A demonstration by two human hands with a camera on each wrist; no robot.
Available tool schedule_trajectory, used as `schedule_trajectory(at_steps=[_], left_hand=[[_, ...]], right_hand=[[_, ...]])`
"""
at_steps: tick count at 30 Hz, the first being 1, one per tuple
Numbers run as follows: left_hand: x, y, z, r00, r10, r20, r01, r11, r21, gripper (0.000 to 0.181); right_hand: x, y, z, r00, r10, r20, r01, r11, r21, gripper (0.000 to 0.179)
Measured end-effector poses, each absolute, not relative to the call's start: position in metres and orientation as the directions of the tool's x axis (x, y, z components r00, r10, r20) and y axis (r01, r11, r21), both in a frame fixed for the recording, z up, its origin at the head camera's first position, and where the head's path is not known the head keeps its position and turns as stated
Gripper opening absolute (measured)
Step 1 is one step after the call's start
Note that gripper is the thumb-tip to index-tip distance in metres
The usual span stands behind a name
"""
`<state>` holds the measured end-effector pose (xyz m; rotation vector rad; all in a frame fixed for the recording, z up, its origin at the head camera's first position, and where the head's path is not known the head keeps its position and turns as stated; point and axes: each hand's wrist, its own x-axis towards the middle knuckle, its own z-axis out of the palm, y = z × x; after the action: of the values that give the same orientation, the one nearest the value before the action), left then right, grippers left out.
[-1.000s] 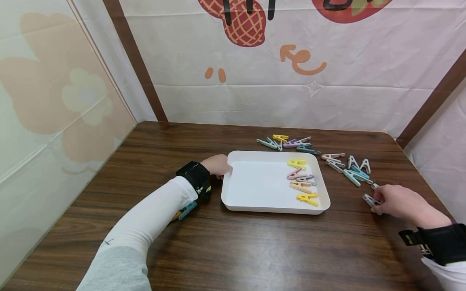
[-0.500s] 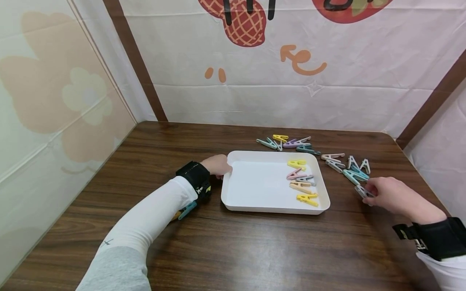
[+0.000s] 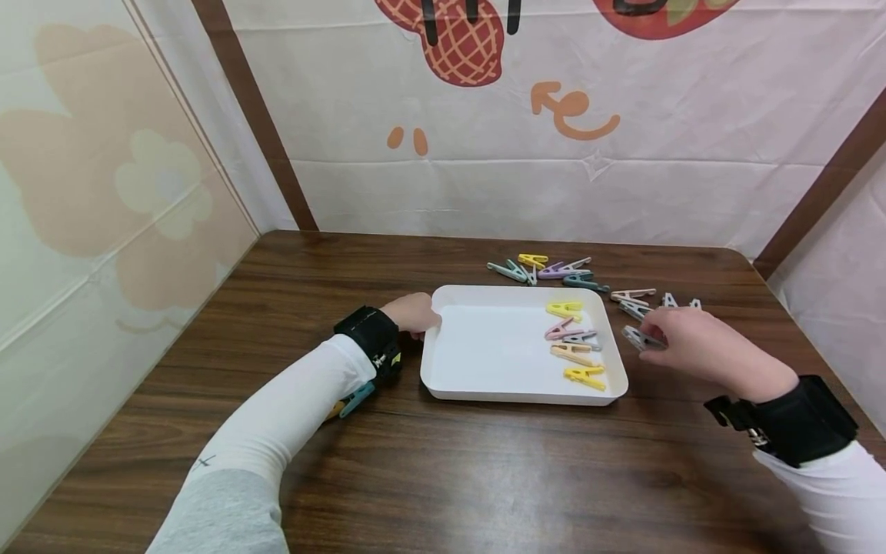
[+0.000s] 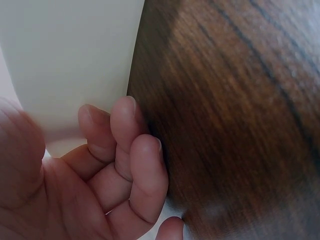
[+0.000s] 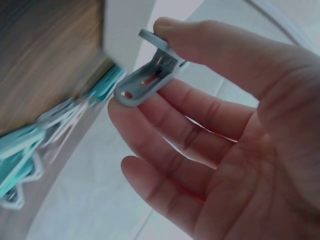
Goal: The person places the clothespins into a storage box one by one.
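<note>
My right hand pinches a grey clothespin between thumb and fingers, just off the right side of a white tray. The clothespin's two handles spread apart in the right wrist view. At the tray's left rim, my left hand grips the edge, its thumb over the rim and curled fingers against the outer wall. Inside the tray, along its right side, lie a yellow clothespin, an orange one, a pink one, a grey one and another yellow one.
Behind the tray are several loose clothespins, among them a purple one and a yellow one. More lie to the right, partly behind my right hand. A blue clothespin shows beside my left forearm. Fabric walls enclose the wooden table.
My right hand has carried the grey clothespin leftward and away from me, from the table's right side to near the tray. The left hand stays at the tray's rim.
</note>
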<state>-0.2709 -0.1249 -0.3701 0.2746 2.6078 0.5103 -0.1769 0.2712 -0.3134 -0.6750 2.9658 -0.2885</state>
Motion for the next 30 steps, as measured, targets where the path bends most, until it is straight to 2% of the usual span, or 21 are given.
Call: schedule_trajectory(at_steps=[8, 18, 24, 30], left_hand=[[-0.269, -0.123, -0.366, -0.869, 0.275, -0.412, 0.097, 0.910, 0.404, 0.021], [-0.273, -0.125, -0.369, -0.864, 0.271, -0.424, 0.084, 0.908, 0.410, 0.022], [-0.276, -0.126, -0.369, -0.855, 0.266, -0.445, 0.069, 0.909, 0.410, 0.021], [-0.275, -0.126, -0.373, -0.866, 0.259, -0.427, 0.069, 0.909, 0.410, 0.021]], right_hand=[[-0.173, 0.234, -0.307, -0.837, -0.546, -0.025, -0.528, 0.820, -0.221, 0.020], [-0.175, 0.204, -0.320, -0.729, -0.665, -0.160, -0.602, 0.735, -0.312, 0.018], [-0.178, 0.203, -0.326, -0.699, -0.684, -0.208, -0.585, 0.715, -0.383, 0.013], [-0.180, 0.208, -0.330, -0.697, -0.677, -0.235, -0.547, 0.715, -0.435, 0.010]])
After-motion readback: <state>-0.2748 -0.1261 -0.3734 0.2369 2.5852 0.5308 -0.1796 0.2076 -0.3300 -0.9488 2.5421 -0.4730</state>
